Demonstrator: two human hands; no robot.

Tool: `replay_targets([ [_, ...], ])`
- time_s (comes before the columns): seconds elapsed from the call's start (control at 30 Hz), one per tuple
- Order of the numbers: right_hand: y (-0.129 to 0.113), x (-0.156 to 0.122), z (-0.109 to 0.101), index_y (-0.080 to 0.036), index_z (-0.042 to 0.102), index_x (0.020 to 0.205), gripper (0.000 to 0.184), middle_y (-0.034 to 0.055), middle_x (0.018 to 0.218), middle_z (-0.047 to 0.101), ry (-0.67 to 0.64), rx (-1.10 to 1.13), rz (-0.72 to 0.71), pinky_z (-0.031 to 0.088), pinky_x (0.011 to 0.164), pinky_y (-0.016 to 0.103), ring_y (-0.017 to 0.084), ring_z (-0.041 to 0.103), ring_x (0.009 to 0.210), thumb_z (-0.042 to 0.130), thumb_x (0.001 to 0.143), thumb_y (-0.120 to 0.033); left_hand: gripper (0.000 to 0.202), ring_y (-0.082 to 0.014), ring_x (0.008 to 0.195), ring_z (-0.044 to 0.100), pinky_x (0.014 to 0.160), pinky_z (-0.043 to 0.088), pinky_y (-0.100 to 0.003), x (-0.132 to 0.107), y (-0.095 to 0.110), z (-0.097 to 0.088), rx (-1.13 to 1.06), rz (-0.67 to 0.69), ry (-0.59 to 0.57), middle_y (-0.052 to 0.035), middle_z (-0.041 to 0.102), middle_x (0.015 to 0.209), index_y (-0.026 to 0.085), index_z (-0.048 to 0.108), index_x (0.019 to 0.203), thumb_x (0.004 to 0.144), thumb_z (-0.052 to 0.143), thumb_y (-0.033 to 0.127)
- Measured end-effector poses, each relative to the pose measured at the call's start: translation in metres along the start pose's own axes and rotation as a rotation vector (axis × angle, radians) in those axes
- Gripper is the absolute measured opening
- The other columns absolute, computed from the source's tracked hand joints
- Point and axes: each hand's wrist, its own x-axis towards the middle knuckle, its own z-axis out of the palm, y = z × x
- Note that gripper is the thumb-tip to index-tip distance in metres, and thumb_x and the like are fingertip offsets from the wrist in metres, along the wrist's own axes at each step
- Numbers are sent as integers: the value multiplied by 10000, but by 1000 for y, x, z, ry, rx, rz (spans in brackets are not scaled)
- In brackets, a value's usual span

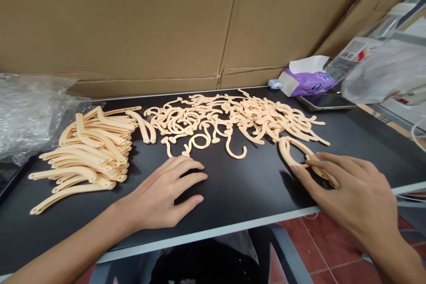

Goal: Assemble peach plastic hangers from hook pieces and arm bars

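Note:
My right hand point(349, 191) pinches a folded cream plastic hanger point(290, 153) between thumb and fingers, at the right of the black table. Part of the piece is hidden behind the fingers. My left hand point(169, 191) rests palm down near the table's front edge, fingers apart, with nothing in it. Just beyond it lie cream plastic hooks, one of them a single curved hook point(237, 156). Behind them spreads a large tangled heap of hooks point(259, 117). To the left is a stacked pile of long curved hanger arms point(89, 155) with holes at their ends.
Brown cardboard point(149, 22) stands upright along the table's back edge. Clear plastic wrapping point(29, 115) is bunched at the left. A purple tissue pack point(309, 80) and a phone point(326, 101) lie at the back right, beside plastic bags point(382, 71). A chair is below the front edge.

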Motion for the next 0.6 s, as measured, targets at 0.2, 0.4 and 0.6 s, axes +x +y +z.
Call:
replay_targets([
  [0.2,-9,19,1,-182,707,844,246,167,1006,743,25,62,-33,516,780,504,372,670,979,656,903,-416,289,-263,1197,560,1034,483,-452,0,0,0,1,2,5,-125,618,1286,188,628,1232,958,579,265],
  [0.4,-50,58,6,-207,728,917,185,75,928,764,-199,362,-291,511,833,425,256,691,880,628,926,-362,216,-233,1053,615,949,503,-408,2,-2,0,37,24,174,-100,676,1122,179,643,1130,918,609,190],
  [0.6,-113,97,13,-169,748,864,255,93,868,751,-340,291,-492,436,863,398,261,670,901,564,959,-318,130,-208,835,602,776,486,-367,1,-21,-18,269,-190,515,-55,653,875,181,604,965,882,538,106],
])
